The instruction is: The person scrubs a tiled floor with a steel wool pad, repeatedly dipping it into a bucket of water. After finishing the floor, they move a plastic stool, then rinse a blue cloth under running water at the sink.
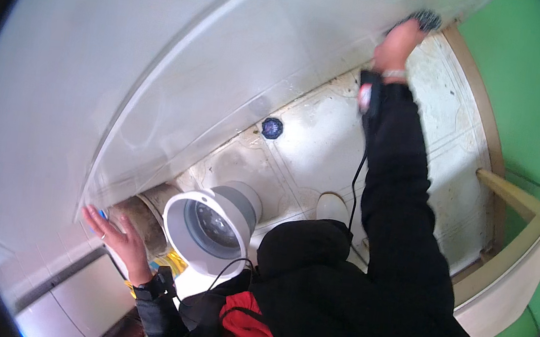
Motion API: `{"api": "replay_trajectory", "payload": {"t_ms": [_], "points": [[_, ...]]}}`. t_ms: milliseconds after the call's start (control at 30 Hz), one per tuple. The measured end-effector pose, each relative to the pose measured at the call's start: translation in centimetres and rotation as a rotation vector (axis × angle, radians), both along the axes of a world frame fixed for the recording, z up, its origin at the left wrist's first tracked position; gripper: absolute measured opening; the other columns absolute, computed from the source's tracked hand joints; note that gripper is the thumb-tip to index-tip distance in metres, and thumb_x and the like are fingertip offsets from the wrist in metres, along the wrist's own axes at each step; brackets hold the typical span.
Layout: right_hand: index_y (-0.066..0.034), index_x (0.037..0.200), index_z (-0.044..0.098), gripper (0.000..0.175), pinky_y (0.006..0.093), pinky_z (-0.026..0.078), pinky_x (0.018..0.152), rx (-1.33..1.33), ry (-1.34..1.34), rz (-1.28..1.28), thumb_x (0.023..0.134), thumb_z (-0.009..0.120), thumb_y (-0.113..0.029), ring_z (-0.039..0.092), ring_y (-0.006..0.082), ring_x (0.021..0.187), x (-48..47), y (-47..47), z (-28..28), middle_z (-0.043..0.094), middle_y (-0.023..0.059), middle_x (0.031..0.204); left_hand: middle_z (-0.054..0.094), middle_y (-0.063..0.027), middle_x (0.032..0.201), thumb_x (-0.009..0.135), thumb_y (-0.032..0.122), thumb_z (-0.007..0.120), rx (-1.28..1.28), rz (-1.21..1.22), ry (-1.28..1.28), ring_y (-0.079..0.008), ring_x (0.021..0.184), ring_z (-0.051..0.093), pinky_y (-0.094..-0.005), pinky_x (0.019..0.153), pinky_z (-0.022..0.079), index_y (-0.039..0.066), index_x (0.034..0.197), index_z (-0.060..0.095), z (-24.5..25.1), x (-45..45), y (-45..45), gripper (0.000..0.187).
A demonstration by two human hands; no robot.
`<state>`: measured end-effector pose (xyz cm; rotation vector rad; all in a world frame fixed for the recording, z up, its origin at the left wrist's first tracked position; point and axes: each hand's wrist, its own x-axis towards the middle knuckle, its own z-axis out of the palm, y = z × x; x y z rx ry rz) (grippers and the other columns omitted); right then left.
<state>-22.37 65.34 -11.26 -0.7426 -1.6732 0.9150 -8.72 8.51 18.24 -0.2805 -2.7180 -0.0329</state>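
Observation:
My right hand (400,44), arm stretched forward, grips a dark scrubbing pad (427,20). The pad is pressed near the lower edge of a white curved panel (231,74), close to the corner; the hand is slightly blurred. My left hand (123,246) is empty with fingers apart, beside the panel's left end and a brown, dirty pipe-like part (144,219). Whether its fingertips touch the panel is unclear. Right of that hand stands a white and grey bucket (245,205) with some liquid in it. A dark blue octagonal object (272,128) lies on the floor.
Stained white floor tiles (318,139) meet the panel's base. At the right are a green wall (532,98) and a protruding pale door-like panel (511,291). A yellow package (174,262) lies behind the bucket. Cables run along both my sleeves.

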Motion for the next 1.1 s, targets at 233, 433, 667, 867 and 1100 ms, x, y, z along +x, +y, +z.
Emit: {"api": "replay_trajectory", "payload": {"t_ms": [233, 433, 667, 867, 1100], "points": [[-0.0106, 0.138, 0.038, 0.046, 0.0479, 0.033, 0.106, -1.684, -0.011, 0.387, 0.097, 0.035, -0.030, 0.042, 0.0254, 0.126, 3.7, -32.9, 1.0, 0.041, 0.0057, 0.141, 0.031, -0.0260, 0.145, 0.087, 0.015, 0.062, 0.025, 0.197, -0.392, -0.0411, 0.137, 0.026, -0.0471, 0.113, 0.021, -0.001, 0.143, 0.030, -7.7, 7.2, -8.6, 0.066], [-0.0046, 0.113, 0.056, 0.038, 0.0448, 0.045, 0.092, -1.034, -0.426, 1.095, 0.081, 0.063, -0.026, 0.056, 0.0262, 0.106, 5.8, -24.5, 6.6, 0.058, 0.0090, 0.117, 0.046, -0.0311, 0.131, 0.091, 0.023, 0.059, 0.313, 0.383, -0.623, -0.0431, 0.124, 0.045, -0.0432, 0.103, 0.037, -0.004, 0.143, 0.025, -13.8, 11.6, -14.8, 0.068], [-0.0033, 0.113, 0.052, 0.023, 0.0565, 0.045, 0.091, -1.634, 0.211, 0.727, 0.094, 0.048, -0.016, 0.054, 0.0346, 0.109, 6.9, -21.7, 10.1, 0.058, 0.0129, 0.113, 0.063, -0.0243, 0.110, 0.093, 0.020, 0.054, 0.818, 0.442, -0.782, -0.0339, 0.106, 0.061, -0.0385, 0.090, 0.046, -0.005, 0.120, 0.050, -17.2, 13.5, -15.7, 0.037], [-0.0010, 0.122, 0.049, 0.031, 0.0566, 0.040, 0.101, -1.537, 0.193, 0.816, 0.095, 0.046, -0.017, 0.054, 0.0371, 0.112, 12.2, -22.8, 15.8, 0.056, 0.0186, 0.119, 0.063, -0.0149, 0.107, 0.095, 0.017, 0.051, 0.950, 0.277, -0.839, -0.0202, 0.096, 0.061, -0.0345, 0.083, 0.048, -0.002, 0.121, 0.049, -17.3, 11.0, -12.3, 0.032], [0.0003, 0.126, 0.051, 0.037, 0.0422, 0.047, 0.096, -1.118, -0.055, 1.008, 0.095, 0.047, -0.021, 0.060, 0.0283, 0.104, 19.7, -25.8, 23.6, 0.061, 0.0146, 0.116, 0.064, -0.0225, 0.096, 0.090, 0.016, 0.051, 1.133, 0.095, -1.091, -0.0302, 0.076, 0.068, -0.0404, 0.063, 0.054, -0.003, 0.117, 0.044, -17.1, 6.5, -4.4, 0.034]]}}
